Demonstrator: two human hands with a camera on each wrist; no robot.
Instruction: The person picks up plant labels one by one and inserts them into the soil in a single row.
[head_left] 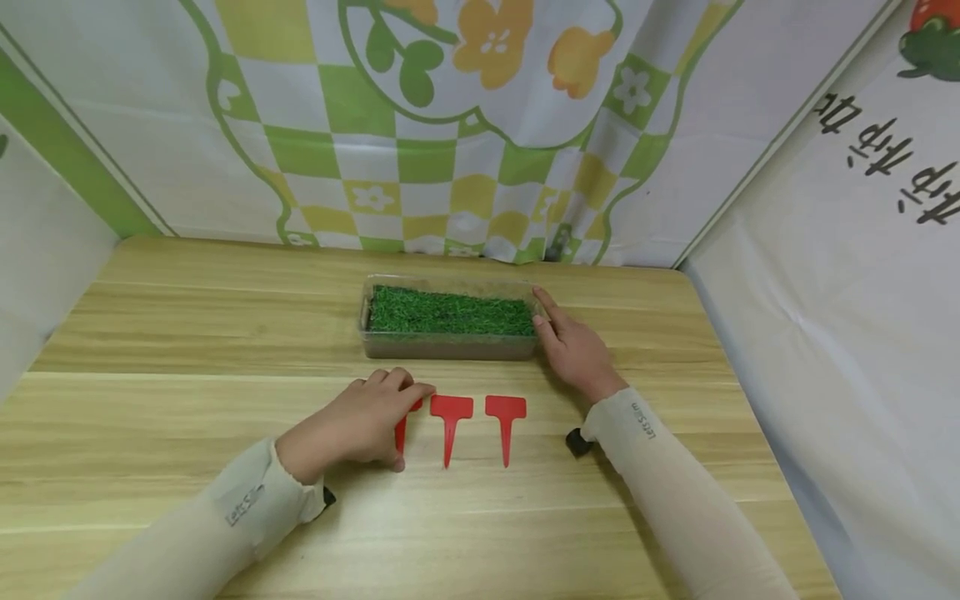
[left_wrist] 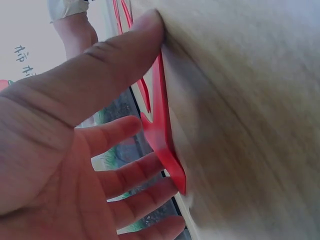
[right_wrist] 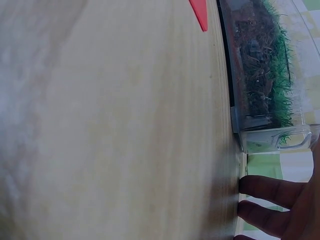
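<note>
My left hand (head_left: 363,417) spans a red T-shaped plant label (left_wrist: 162,130) at the left of a row on the table. Its thumb is at the pointed end and its fingertips touch the wide head. The hand covers part of this label in the head view. Two more red plant labels, a middle one (head_left: 452,408) and a right one (head_left: 506,408), lie flat beside it. My right hand (head_left: 581,354) rests thumb and forefinger on the right end of a clear plastic planter box (head_left: 450,346), the other fingers spread outside it.
Green grass (head_left: 450,312) over dark soil (right_wrist: 255,65) fills the box, which stands towards the back of the wooden table (head_left: 187,350). A checked curtain (head_left: 420,158) hangs behind the table. White wall sheets stand at both sides.
</note>
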